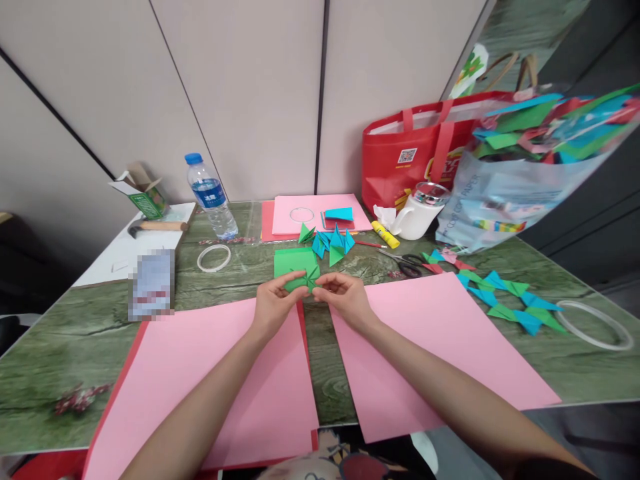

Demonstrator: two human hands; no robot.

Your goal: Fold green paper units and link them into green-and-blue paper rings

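Between my two hands is a small folded piece of green paper (311, 283) with creases fanning from its middle. My left hand (274, 303) pinches its left side between thumb and fingers. At its right edge, the fingertips of my right hand (349, 299) are closed on it too. A flat green paper stack (287, 259) lies just behind it. Farther back are several blue and green folded paper pieces (336, 244). Under my forearms lie a left pink sheet (220, 387), with red paper beneath, and a right pink sheet (440, 340).
Scissors (411, 268), a yellow glue stick (385, 235) and a white mug (417, 217) stand or lie back right, before a red bag (387, 160) and a plastic bag (480, 200) of folded paper. Left are a water bottle (213, 200), a hammer (157, 227) and a clear ring (214, 259).
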